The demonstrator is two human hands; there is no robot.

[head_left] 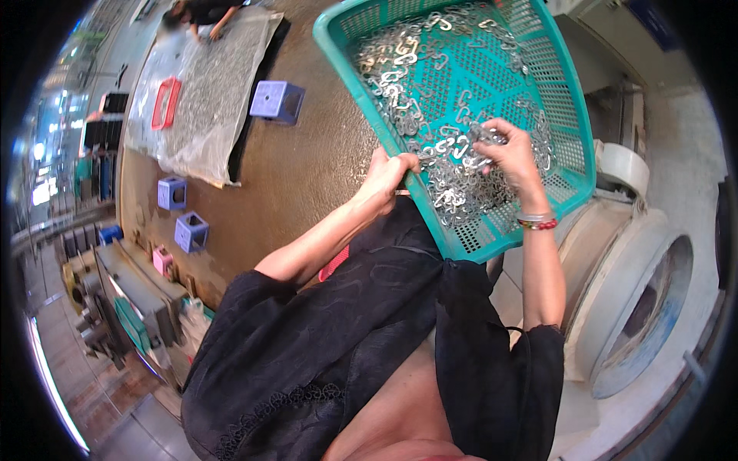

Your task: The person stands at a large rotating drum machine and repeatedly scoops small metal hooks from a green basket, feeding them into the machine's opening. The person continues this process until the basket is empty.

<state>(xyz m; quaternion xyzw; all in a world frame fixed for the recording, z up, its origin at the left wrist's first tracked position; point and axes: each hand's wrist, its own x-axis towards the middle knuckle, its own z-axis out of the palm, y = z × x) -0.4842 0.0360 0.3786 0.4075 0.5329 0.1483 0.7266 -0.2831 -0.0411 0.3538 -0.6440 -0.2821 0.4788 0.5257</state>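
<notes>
A green plastic basket (578, 100) with slotted walls is tilted in front of me. Over its bottom lie many small silvery metal hooks (453, 196), thickest along the left side and near end. My left hand (390, 175) grips the basket's left rim, thumb over the edge. Inside the basket, my right hand (507, 154) is closed around a small bunch of the metal hooks, just above the pile. A bracelet circles my right wrist.
On the right stands a large round pale machine drum (642, 307). Purple stools (277, 101) stand on the wet brown floor at left. Farther off, a person (201, 14) reaches over a plastic sheet (207, 100) spread with metal pieces, a red basket (166, 104) on it. Machinery (131, 284) is at lower left.
</notes>
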